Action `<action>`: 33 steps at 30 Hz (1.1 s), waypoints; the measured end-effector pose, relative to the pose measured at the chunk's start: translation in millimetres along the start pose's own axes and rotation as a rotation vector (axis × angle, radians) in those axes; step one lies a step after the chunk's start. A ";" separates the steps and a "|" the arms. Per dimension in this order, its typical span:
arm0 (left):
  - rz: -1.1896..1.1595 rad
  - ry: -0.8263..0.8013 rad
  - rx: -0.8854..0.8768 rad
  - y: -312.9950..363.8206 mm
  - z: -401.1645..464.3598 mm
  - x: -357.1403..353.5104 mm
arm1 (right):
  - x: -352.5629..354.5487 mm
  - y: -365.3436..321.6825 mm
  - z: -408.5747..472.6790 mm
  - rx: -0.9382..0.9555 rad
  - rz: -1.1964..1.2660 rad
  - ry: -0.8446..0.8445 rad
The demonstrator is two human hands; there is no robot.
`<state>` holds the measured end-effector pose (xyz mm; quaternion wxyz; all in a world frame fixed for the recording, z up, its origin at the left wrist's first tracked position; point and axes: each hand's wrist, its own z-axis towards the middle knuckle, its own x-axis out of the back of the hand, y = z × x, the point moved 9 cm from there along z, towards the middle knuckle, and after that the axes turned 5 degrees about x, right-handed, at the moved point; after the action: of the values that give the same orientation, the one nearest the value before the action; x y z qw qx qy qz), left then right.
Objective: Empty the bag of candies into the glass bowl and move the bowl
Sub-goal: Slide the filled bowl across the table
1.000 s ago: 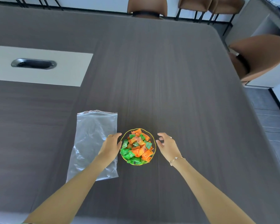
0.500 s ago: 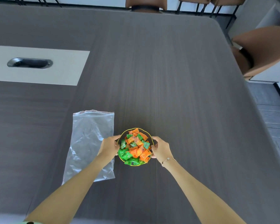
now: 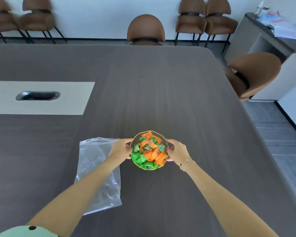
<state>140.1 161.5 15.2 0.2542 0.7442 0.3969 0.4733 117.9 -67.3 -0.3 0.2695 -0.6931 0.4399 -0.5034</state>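
Tabletop (image 3: 161, 86) of dark wood grain fills most of the view, with brown chairs (image 3: 146, 29) along its far and right edges and a pale inset panel (image 3: 41, 98) holding a cable slot to the left. Flat on the table, near the person's edge and left of centre, lies the clear zip bag (image 3: 96, 161), empty as far as can be seen, partly crossed by the left forearm. Just to its right sits the glass bowl (image 3: 149, 134), gold-rimmed and heaped above its rim with orange and green wrapped candies (image 3: 149, 151); whether its base touches the table or has just cleared it cannot be told. The left hand (image 3: 120, 148) is closed on the bowl's left wall, the right hand (image 3: 177, 150) on its right wall, each with fingers curled round the outside and a thumb near the rim, so the bowl lies squarely between the two palms. Judging from this, the emptying is done and the moving is in hand. The glass is likely rigid, smooth and breakable, with some weight from the full load, so a two-sided hold low on the walls suits it better than a pinch at the thin rim. The light, slick candies heaped on top could spill if the bowl tilts, so it should travel level.
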 end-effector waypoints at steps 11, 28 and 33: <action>-0.064 0.047 0.029 95.4 102.1 19.7 | 77.2 -59.7 113.8 0.001 -0.033 0.031; -0.020 0.077 0.018 136.6 367.0 1.1 | 95.5 -43.3 384.3 -0.041 0.048 0.071; 0.002 0.069 0.028 130.5 400.7 -8.6 | 86.9 -22.5 415.4 -0.071 0.075 0.071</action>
<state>546.9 80.7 -60.0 0.2297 0.7313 0.4112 0.4933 523.2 -162.2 -86.4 0.2476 -0.6670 0.4923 -0.5014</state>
